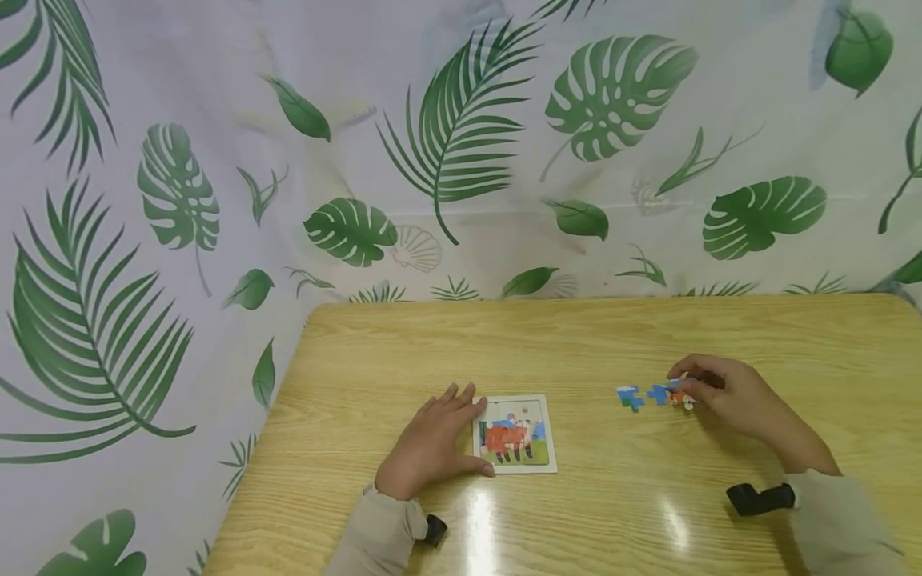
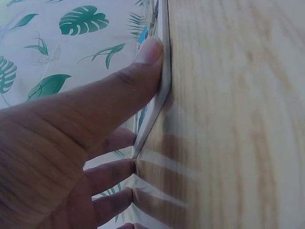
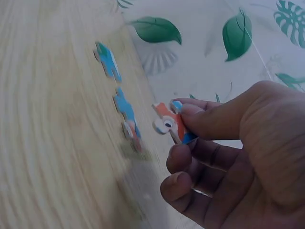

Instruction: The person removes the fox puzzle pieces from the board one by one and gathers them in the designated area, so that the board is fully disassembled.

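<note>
A square jigsaw puzzle in a white frame point(image 1: 551, 460) lies on the table, its picture partly filled with orange, blue and green. My left hand point(image 1: 435, 444) rests at its left side with fingers spread; the thumb point(image 2: 150, 51) presses on the frame's near edge and the fingertips touch its border. Right of the frame, my right hand point(image 1: 738, 400) pinches a puzzle piece point(image 3: 169, 121) between thumb and fingers. This piece is orange, white and blue with a dark spot, held above the table. Below it lie a blue-and-green piece point(image 3: 108, 62) and a blue piece point(image 3: 125, 107) with some orange.
The wooden table point(image 1: 374, 344) ends at the back and left against a white cloth point(image 1: 497, 264) printed with green leaves. Black straps show at both wrists, beside beige sleeves point(image 1: 839, 520).
</note>
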`<act>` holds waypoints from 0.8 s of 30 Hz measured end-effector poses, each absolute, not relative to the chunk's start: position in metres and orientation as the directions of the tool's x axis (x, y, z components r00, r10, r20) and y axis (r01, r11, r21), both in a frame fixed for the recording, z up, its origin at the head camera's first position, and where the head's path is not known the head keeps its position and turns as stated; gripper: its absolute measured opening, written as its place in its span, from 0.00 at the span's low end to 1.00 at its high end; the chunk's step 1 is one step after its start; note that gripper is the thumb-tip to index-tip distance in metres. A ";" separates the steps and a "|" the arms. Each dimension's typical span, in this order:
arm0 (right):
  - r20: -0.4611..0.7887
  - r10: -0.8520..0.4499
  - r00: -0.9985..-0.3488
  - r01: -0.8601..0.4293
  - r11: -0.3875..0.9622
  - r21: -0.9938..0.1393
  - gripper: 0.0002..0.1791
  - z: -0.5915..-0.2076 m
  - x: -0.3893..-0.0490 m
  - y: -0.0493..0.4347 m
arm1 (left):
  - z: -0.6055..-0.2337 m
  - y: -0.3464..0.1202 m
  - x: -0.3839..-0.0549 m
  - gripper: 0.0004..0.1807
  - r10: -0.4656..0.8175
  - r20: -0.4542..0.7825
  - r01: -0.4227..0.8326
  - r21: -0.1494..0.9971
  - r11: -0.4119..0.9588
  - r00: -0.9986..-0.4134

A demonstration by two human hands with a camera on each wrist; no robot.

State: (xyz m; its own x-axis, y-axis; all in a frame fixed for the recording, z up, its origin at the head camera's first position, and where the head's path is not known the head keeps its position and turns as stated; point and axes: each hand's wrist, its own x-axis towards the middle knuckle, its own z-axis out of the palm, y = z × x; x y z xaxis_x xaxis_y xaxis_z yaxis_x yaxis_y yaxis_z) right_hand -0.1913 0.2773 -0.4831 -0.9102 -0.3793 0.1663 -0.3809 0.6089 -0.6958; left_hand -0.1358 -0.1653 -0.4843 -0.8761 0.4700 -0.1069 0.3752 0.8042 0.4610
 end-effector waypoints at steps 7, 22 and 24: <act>0.152 -0.290 -0.945 -0.317 0.698 -0.642 0.05 -0.486 -0.189 0.297 | -0.484 -0.165 -0.136 0.53 0.467 -0.110 0.368 0.471 0.802 -0.877; 0.208 -0.300 -0.931 -0.364 0.746 -0.558 0.04 -0.501 -0.193 0.297 | -0.485 -0.165 -0.137 0.53 0.468 -0.124 0.366 0.465 0.806 -0.875; 0.227 -0.312 -0.922 -0.386 0.745 -0.545 0.05 -0.503 -0.194 0.297 | -0.485 -0.165 -0.137 0.53 0.468 -0.127 0.365 0.461 0.809 -0.875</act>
